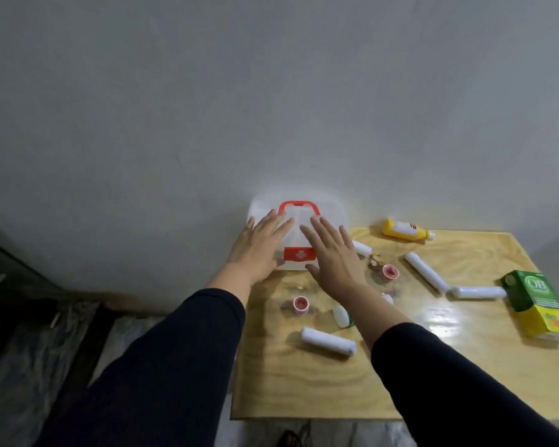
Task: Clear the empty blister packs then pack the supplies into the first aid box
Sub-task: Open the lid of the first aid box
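My left hand (255, 250) and right hand (333, 262), fingers spread and empty, rest over the closed first aid box (331, 211) at the surface's (304, 391) far-left corner; gauze rolls (328, 342) lie scattered outside.

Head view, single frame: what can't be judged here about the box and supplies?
- Translucent white first aid box with red handle: contents and latch state unclear; left hand and right hand cover its lid, and it is blurred.
- Small white bottle: mostly hidden by the right forearm.
- Yellow bottle with white label: label too small to read.
- Blister packs: none identifiable.
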